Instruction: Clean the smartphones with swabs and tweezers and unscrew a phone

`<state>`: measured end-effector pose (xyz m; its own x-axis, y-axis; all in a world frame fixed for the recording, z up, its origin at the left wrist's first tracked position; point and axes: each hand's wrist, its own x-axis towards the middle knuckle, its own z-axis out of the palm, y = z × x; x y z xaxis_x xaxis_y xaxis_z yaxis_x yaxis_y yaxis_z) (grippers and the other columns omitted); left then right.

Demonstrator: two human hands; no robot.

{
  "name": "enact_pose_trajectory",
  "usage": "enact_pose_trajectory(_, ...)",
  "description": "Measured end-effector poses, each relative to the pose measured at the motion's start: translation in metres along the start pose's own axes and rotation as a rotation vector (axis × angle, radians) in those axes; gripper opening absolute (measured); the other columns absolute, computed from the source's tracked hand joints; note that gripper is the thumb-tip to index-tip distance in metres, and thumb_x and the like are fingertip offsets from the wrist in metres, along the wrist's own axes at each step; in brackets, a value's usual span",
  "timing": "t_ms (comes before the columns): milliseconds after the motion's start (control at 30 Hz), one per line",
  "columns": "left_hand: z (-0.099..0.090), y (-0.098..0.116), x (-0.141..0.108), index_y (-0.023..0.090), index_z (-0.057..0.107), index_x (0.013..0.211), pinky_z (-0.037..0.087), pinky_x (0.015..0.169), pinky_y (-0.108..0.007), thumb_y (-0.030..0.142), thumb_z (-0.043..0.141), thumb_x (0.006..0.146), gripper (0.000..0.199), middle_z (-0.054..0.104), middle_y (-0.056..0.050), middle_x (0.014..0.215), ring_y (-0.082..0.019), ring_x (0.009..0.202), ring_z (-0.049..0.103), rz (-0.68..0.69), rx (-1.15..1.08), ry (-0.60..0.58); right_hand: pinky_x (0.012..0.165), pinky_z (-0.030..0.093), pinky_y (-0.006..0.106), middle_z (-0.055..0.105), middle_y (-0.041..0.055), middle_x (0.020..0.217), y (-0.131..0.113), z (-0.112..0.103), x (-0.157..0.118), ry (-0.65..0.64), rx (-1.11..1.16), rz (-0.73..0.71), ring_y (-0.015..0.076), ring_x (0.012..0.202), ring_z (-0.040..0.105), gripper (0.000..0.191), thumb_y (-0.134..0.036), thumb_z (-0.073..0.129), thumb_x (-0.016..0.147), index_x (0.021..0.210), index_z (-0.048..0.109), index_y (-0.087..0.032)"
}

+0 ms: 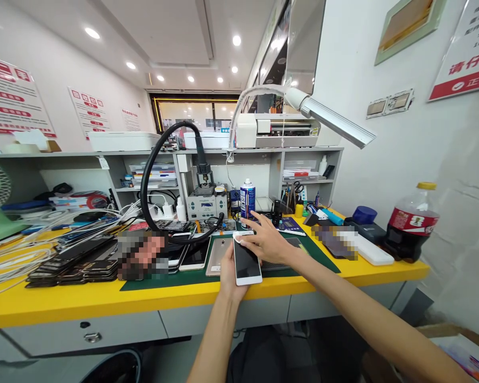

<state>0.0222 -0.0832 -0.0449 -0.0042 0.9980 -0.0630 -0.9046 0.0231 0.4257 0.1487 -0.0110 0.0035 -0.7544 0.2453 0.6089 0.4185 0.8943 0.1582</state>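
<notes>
A white-framed phone (248,263) with a dark screen rests in my left hand (228,274), whose fingers and palm support it from below and the left side. My right hand (268,236) is over the phone's top end, with thumb and fingertips near its upper left corner and other fingers spread. Something small and white shows at those fingertips; it is too small to name. Under the phone lies a green mat (319,260). To its left are a gold phone back (219,256) and a white-edged phone (194,256).
A blue spray can (247,198) stands just behind my right hand. A black hose (146,181) arcs up on the left from a soldering station (207,206). Stacked phones (75,260) lie left; a cola bottle (413,223) stands right. A lamp (339,119) hangs above.
</notes>
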Motion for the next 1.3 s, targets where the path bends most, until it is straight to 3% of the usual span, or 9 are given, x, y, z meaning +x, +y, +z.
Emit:
enact_pose_trajectory(200, 0.001, 0.0, -0.003, 0.017, 0.065, 0.095, 0.058, 0.069, -0.039, 0.035, 0.052, 0.094, 0.022, 0.07, -0.005, 0.071, -0.022, 0.066, 0.071, 0.028, 0.015, 0.006, 0.108, 0.035, 0.063, 0.052, 0.0066, 0.145, 0.006, 0.002, 0.015, 0.018, -0.021, 0.01, 0.0383, 0.142, 0.03, 0.026, -0.032, 0.053, 0.098, 0.115, 0.073, -0.032)
enact_pose_trajectory(433, -0.002, -0.001, -0.003, 0.017, 0.066, 0.096, 0.057, 0.07, -0.042, 0.047, 0.046, 0.096, 0.037, 0.071, -0.008, 0.072, -0.026, 0.07, 0.072, 0.015, 0.017, 0.013, 0.109, 0.033, 0.065, 0.051, 0.0063, 0.146, 0.001, -0.002, 0.017, -0.005, -0.012, -0.031, 0.0376, 0.144, 0.028, 0.025, -0.031, 0.054, 0.097, 0.114, 0.073, -0.031)
enact_pose_trajectory(600, -0.007, 0.0, 0.0, 0.017, 0.067, 0.105, 0.057, 0.073, -0.039, 0.053, 0.045, 0.095, 0.043, 0.072, -0.008, 0.075, -0.026, 0.074, 0.072, 0.006, 0.008, 0.022, 0.11, 0.032, 0.065, 0.051, 0.0071, 0.146, -0.011, -0.006, 0.007, -0.022, 0.033, -0.061, 0.0372, 0.144, 0.029, 0.024, -0.03, 0.055, 0.096, 0.108, 0.075, -0.029)
enact_pose_trajectory(800, -0.007, 0.001, 0.001, 0.016, 0.066, 0.11, 0.056, 0.071, -0.036, 0.055, 0.042, 0.095, 0.047, 0.069, -0.006, 0.072, -0.021, 0.063, 0.069, -0.013, -0.016, 0.033, 0.111, 0.03, 0.064, 0.053, 0.006, 0.143, -0.032, -0.011, -0.012, -0.044, 0.082, -0.115, 0.0369, 0.145, 0.027, 0.021, -0.027, 0.057, 0.094, 0.101, 0.076, -0.028)
enact_pose_trajectory(1000, -0.01, 0.002, -0.002, 0.015, 0.065, 0.112, 0.055, 0.065, -0.033, 0.054, 0.045, 0.094, 0.047, 0.072, -0.01, 0.084, -0.024, 0.073, 0.071, -0.008, -0.023, 0.045, 0.115, 0.026, 0.061, 0.049, 0.0023, 0.147, -0.05, -0.012, -0.034, -0.089, 0.145, -0.121, 0.0342, 0.148, 0.02, 0.022, -0.025, 0.054, 0.094, 0.1, 0.075, -0.029)
enact_pose_trajectory(1133, -0.016, 0.003, 0.0, 0.015, 0.065, 0.109, 0.056, 0.076, -0.033, 0.051, 0.051, 0.093, 0.042, 0.073, -0.01, 0.088, -0.025, 0.085, 0.072, 0.001, -0.013, 0.073, 0.115, 0.025, 0.063, 0.048, 0.001, 0.148, -0.059, -0.01, -0.045, -0.101, 0.168, -0.104, 0.0343, 0.148, 0.019, 0.022, -0.027, 0.054, 0.093, 0.104, 0.073, -0.03)
enact_pose_trajectory(1300, -0.015, 0.005, 0.002, 0.015, 0.066, 0.11, 0.055, 0.087, -0.041, 0.051, 0.042, 0.095, 0.046, 0.074, -0.013, 0.096, -0.03, 0.097, 0.071, -0.015, -0.006, 0.043, 0.117, 0.024, 0.061, 0.048, 0.0011, 0.148, -0.064, -0.007, -0.053, -0.075, 0.171, -0.083, 0.0335, 0.148, 0.019, 0.024, -0.029, 0.054, 0.093, 0.109, 0.072, -0.031)
